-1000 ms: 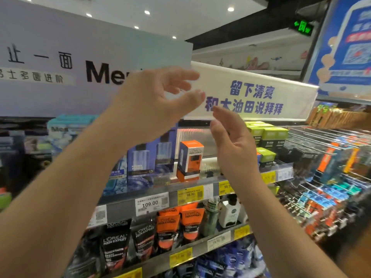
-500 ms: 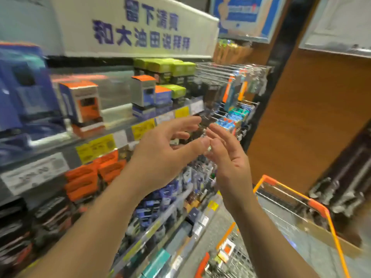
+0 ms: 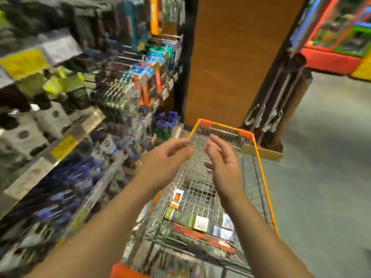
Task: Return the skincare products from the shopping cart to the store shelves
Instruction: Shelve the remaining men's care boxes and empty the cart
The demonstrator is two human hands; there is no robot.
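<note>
Lowered from shelf height, now hovering over the shopping cart (image 3: 259,157): left hand (image 3: 162,157) and right hand (image 3: 222,159), fingers loosely spread, gripping nothing; boxed skincare products (image 3: 200,222) lying inside; shelves (image 3: 66,141) alongside.

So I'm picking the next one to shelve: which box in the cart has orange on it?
The white-and-orange box, standing against the shopping cart's left wall, farthest forward. The dark box and pale box show none.
</note>
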